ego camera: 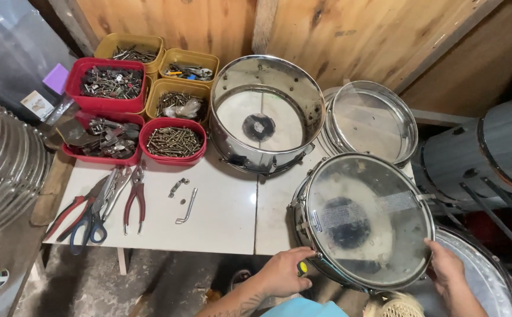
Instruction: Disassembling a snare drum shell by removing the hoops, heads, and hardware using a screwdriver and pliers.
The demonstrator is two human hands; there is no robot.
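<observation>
- At the near edge of the white tabletop (221,223), a chrome-shelled snare drum with a clear plastic head (364,220) sits tilted toward the person, part of it hanging past the table's edge so both hands can get around it
- The left hand (282,271) is closed around a small tool with a yellow-and-black handle (302,267), its tip pressed in at the drum's lower left rim, right where a tuning lug would sit
- The right hand (447,267) is cupped on the lower right rim, fingers wrapped over the hoop – a bracing hold, it looks, to keep the drum from turning
- Behind it, a second chrome drum shell without a head (266,114) stands open side up, with a stack of chrome hoops (373,120) just beside it
- Over on the left, red-handled pliers (135,199), other red and blue-handled cutters (83,217) and a bent metal hex key (188,206) lie flat within reach
- Along the back, red and yellow plastic tubs of screws and metal fittings (135,105) stand packed edge to edge, sorted hardware close to the work
</observation>
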